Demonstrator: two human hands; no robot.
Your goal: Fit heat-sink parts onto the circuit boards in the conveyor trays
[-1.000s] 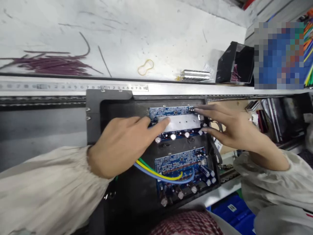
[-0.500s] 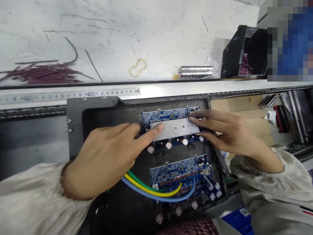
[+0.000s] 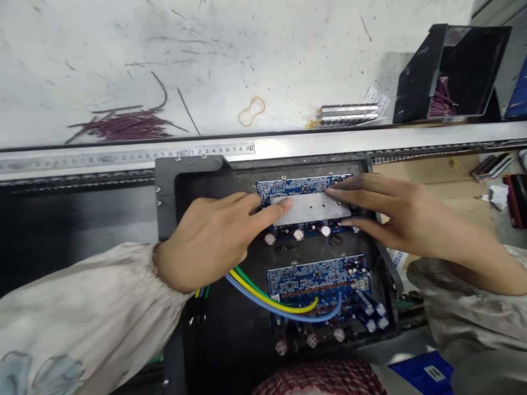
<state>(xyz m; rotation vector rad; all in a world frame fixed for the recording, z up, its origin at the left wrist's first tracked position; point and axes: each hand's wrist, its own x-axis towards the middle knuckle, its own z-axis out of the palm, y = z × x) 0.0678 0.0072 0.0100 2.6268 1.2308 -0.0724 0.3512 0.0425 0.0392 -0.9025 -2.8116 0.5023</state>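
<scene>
A black fixture tray [image 3: 193, 181] holds two blue circuit boards. On the far board [image 3: 300, 186] lies a flat silver metal plate [image 3: 313, 207]. My left hand [image 3: 214, 238] presses the plate's left end with the fingertips. My right hand [image 3: 395, 214] lies with stretched fingers on the plate's right end and the board's corner. The near board [image 3: 317, 277] carries green, yellow and blue wires [image 3: 263, 293] that run under my left hand. Neither hand grips anything.
A steel ruler strip [image 3: 123, 156] runs along the rail behind the tray. On the white bench lie purple wire pieces [image 3: 123, 125], a yellow rubber band [image 3: 251, 111], stacked metal plates [image 3: 348, 114] and a black bin [image 3: 448, 71]. Blue crate [image 3: 428, 373] below right.
The view shifted, so the tray and boards sit further right in the picture. Both hands stay pressed on the ends of the silver plate.
</scene>
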